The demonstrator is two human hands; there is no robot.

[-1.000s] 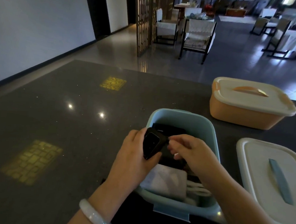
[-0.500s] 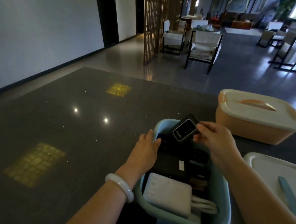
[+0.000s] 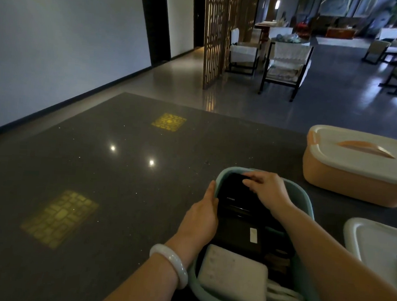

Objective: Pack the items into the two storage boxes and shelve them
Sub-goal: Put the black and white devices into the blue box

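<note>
Right hand (image 3: 266, 191) grips a black device (image 3: 233, 193); left hand (image 3: 200, 216) touches the blue box (image 3: 306, 201).

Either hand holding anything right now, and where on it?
Right hand grips a black device by its far top edge inside the blue box. Left hand rests on the box's left rim.

1. Two bare forearms reach into view from the bottom edge, with no sleeve showing on either arm.
2. The left hand (image 3: 200, 220) carries a smooth, pale, milky-white bangle (image 3: 169, 268) around its wrist, thick and rounded, with a faint glossy sheen.
3. The right hand (image 3: 268, 192) wears nothing on its wrist.
4. No rings or gloves show on either hand.
</note>
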